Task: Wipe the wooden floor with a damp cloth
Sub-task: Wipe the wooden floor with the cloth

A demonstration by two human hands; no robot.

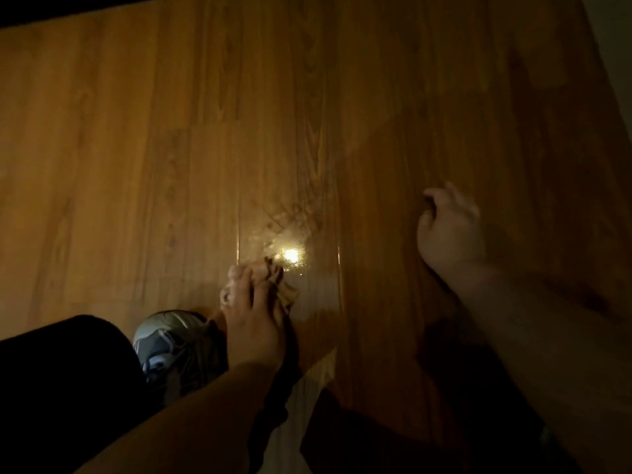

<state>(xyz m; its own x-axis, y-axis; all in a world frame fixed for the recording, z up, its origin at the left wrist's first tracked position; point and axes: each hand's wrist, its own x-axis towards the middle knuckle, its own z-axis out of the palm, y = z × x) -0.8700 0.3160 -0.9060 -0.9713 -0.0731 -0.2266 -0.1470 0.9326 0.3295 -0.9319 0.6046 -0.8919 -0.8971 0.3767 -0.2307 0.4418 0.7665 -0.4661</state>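
Nearest, beside our shoe (171, 340), our left hand (254, 316) bunched the cloth (288, 294) in a tight grip, pressing it to the floor (136, 131); a wet sheen (290, 239) lay just ahead; our right hand (451, 230) hung loose and empty, probably for balance.

The view holds two bare hands, namely the left hand (254, 323) and the right hand (451, 230), one crumpled cloth (286, 293), one grey shoe (171, 340), one wooden floor (136, 131) of many planks, and one bright glare spot (290, 255).
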